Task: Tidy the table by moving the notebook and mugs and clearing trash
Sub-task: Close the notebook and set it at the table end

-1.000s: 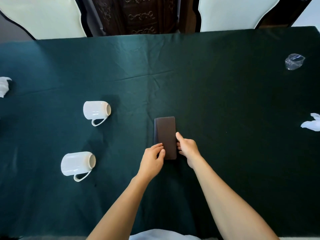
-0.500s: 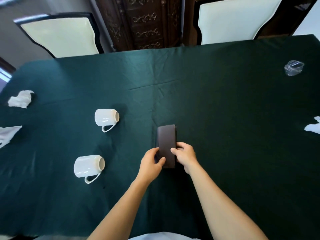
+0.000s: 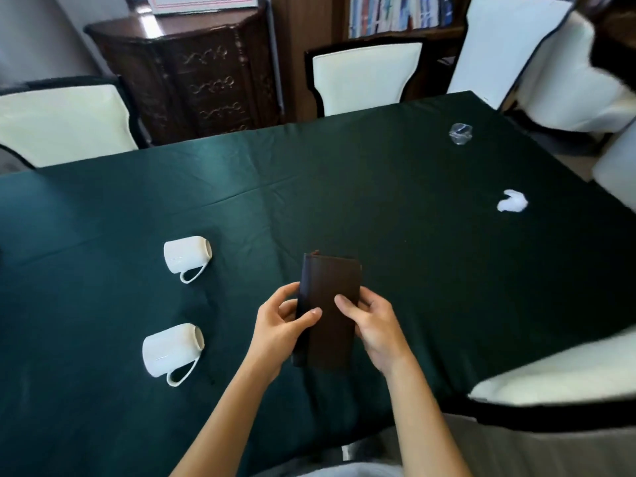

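Observation:
A dark brown notebook (image 3: 328,297) is held closed above the green tablecloth (image 3: 413,270), near the table's front middle. My left hand (image 3: 282,321) grips its left edge with the thumb on the cover. My right hand (image 3: 373,321) grips its right edge. Two white mugs lie on their sides to the left: one farther back (image 3: 186,256), one nearer (image 3: 170,349), both with handles toward me. A crumpled white tissue (image 3: 512,201) lies at the right. A crushed clear plastic cup (image 3: 460,133) sits at the far right.
Cream chairs stand around the table: far left (image 3: 65,122), far middle (image 3: 364,77), far right (image 3: 537,63) and close on my right (image 3: 557,373). A dark carved cabinet (image 3: 192,70) and a bookshelf (image 3: 395,12) stand behind the table.
Both hands have lifted the notebook off the tablecloth and hold it up. The camera has tilted up and swung right, so the tissues at the left have left the view.

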A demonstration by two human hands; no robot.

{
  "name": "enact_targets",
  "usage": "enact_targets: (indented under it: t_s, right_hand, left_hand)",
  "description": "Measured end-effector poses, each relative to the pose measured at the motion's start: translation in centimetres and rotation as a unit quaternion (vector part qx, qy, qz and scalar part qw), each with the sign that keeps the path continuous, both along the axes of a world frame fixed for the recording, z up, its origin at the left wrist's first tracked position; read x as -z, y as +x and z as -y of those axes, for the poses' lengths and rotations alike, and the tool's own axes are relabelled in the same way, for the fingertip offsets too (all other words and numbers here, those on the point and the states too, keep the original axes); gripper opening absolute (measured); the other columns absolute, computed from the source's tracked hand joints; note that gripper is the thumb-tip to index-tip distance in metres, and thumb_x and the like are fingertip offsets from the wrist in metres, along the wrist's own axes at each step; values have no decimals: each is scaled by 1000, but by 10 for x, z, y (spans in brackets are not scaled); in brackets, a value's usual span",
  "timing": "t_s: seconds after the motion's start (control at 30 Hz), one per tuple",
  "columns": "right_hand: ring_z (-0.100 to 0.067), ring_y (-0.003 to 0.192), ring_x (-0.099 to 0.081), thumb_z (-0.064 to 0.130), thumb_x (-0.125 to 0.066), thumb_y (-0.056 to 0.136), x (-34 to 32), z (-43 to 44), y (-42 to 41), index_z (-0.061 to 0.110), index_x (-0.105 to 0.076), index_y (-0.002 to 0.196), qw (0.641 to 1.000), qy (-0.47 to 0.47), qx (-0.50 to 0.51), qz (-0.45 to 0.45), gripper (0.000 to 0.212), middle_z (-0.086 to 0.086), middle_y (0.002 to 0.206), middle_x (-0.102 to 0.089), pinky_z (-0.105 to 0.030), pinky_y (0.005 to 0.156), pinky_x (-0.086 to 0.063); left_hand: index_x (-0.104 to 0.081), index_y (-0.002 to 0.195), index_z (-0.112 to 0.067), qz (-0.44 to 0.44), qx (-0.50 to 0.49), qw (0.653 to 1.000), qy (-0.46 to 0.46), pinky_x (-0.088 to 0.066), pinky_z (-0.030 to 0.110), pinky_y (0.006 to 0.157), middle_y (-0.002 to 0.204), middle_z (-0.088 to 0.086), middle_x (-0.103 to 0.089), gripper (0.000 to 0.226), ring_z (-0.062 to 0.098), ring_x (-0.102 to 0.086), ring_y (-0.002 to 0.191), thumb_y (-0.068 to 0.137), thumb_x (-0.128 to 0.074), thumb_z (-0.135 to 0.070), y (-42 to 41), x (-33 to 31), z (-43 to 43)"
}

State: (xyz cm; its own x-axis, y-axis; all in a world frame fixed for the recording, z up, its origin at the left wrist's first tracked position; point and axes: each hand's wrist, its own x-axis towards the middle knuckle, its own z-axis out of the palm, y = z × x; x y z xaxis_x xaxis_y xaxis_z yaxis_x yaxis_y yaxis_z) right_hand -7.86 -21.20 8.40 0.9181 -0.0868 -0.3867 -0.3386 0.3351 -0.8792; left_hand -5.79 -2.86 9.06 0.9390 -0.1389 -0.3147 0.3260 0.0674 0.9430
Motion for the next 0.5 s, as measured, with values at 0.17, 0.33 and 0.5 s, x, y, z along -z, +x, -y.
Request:
enact_targets:
  t_s: [0.17, 0.33, 0.5]
  right_hand:
    - [-39, 115, -72, 12, -75, 92, -42, 3, -67, 11, -77, 117, 994, -40, 53, 89, 25, -17, 119, -79, -51, 100, -58]
    - [-31, 113, -74, 11, -75, 90, -79, 6, -131, 14, -79, 117, 981, -72, 111, 143, 27, -14, 118, -79, -36, 92, -61]
    - [-25, 106, -77, 11, -75, 89, -110, 22, -189, 15, -79, 117, 971, -110, 145, 157, 29, -10, 115, -81, -29, 83, -61]
  left_hand:
    - [-74, 116, -34, 76, 93, 993, -22, -61, 24, 79, 100, 3, -84, 46, 20, -81, 92, 73, -91, -30, -39, -29, -4]
    - [-73, 121, -28, 228, 47, 972, -16, -55, 18, 85, 110, -12, -74, 38, 4, -70, 103, 85, -76, -40, -49, -79, 16]
    - [-76, 120, -17, 286, 198, 934, -83, -53, 19, 96, 122, -1, -80, 24, 10, -71, 120, 102, -62, -22, -51, -137, 60]
